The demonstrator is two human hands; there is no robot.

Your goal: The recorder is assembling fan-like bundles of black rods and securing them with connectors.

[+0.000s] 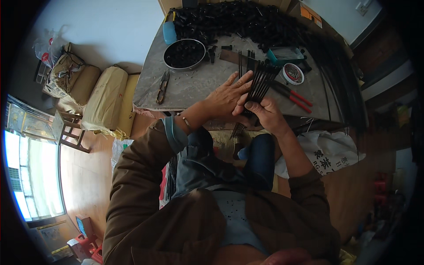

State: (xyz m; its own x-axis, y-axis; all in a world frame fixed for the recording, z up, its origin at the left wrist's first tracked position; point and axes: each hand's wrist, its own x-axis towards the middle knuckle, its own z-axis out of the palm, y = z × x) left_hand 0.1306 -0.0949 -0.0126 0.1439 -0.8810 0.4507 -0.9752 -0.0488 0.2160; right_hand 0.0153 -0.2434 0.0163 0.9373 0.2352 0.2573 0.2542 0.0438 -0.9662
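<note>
A bundle of thin black rods [261,81] is in my right hand [268,115], whose fingers are wrapped round it with the thumb on top. The rods lean, fanning out a little at their far ends, and their near ends poke out below my hands. My left hand [224,98] lies against the left side of the bundle with its fingers stretched out; its palm side is hidden. Just beyond my hands, a flat brown metal strip [232,57] and a few upright black pieces show on the table [190,90].
A large heap of black parts [229,20] covers the back of the table. Around the hands are a bowl of black pieces [184,54], snips [162,88], red-handled pliers [300,104], a round tub [293,73] and a teal box [282,54]. Long black rods [338,84] hang over the right edge.
</note>
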